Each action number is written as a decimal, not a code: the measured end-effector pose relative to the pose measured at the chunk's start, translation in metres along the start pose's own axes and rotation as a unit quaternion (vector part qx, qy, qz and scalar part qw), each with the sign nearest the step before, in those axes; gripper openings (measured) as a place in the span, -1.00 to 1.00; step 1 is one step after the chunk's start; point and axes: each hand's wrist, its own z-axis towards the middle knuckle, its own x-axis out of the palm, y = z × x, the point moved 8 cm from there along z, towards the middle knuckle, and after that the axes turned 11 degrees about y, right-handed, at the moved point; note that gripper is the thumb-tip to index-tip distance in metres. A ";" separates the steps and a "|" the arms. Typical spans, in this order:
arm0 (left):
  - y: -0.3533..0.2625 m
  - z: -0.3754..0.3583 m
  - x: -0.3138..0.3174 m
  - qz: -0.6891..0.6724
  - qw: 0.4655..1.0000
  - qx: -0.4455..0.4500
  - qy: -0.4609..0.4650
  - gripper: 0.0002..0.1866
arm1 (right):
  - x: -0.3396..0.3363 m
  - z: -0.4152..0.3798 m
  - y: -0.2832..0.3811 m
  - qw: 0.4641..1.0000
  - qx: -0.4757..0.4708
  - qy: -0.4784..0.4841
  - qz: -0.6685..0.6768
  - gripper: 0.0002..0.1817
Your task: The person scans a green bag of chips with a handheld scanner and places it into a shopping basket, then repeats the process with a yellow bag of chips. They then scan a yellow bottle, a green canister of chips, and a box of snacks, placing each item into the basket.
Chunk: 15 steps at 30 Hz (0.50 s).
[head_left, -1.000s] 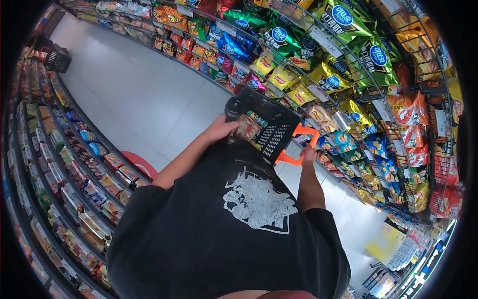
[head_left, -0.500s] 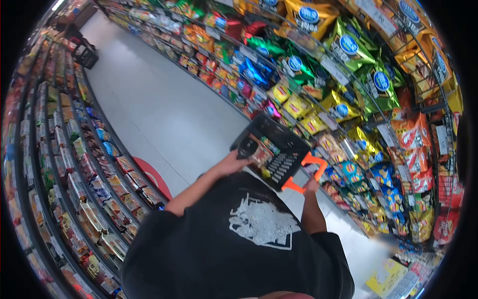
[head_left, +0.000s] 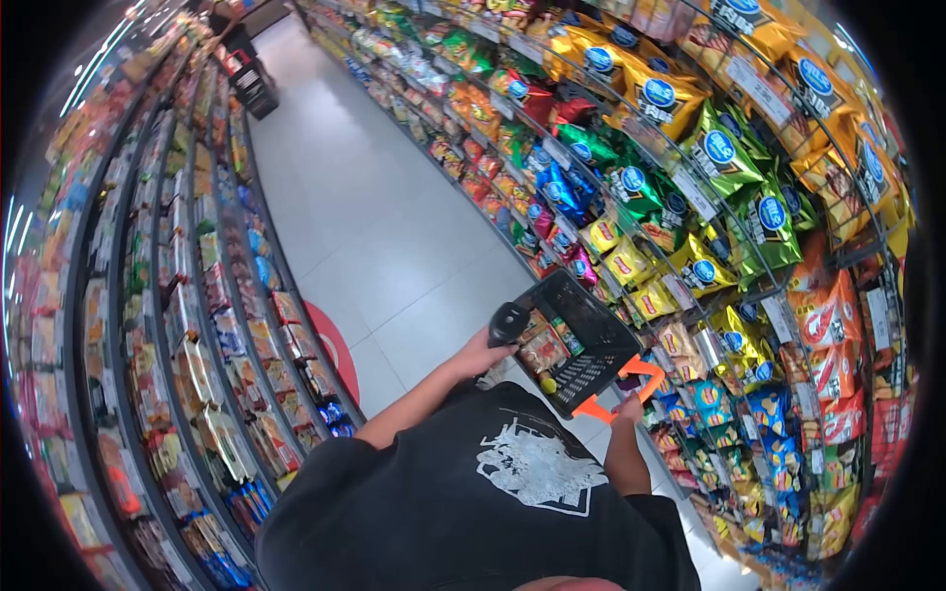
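My right hand [head_left: 628, 407] is closed round the orange handle [head_left: 645, 375] of a black shopping basket [head_left: 603, 313], which hangs in front of my body. Inside the basket lie a clear pack of brownish food [head_left: 544, 350], a green package [head_left: 568, 337] and a small yellow-green item [head_left: 548, 385]. Just left of the basket's rim, my left hand [head_left: 480, 357] grips a black object with a rounded top [head_left: 508, 322]. What kind of object it is, I cannot make out. The fingers of that hand are partly hidden behind it.
Shelves of snack bags [head_left: 719, 163] line the right side, close to the basket. Packaged goods fill the shelves on the left [head_left: 197, 325]. Between them the pale tiled floor [head_left: 345, 167] runs to another person [head_left: 229, 30] beside a black cart or basket [head_left: 254, 91].
The view has tilted, so the aisle and basket appear lower and further right. The black object in my left hand stands more upright. My right hand still grips the handle.
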 end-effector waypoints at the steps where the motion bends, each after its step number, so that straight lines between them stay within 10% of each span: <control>1: -0.002 -0.003 0.007 0.001 1.000 0.014 0.004 -0.56 | 0.000 -0.002 0.002 1.000 0.004 0.001 -0.003 -0.67; 15: 0.038 -0.097 0.047 0.022 0.996 0.034 -0.083 -0.54 | 0.002 -0.008 0.006 1.000 -0.002 0.027 -0.004 -0.69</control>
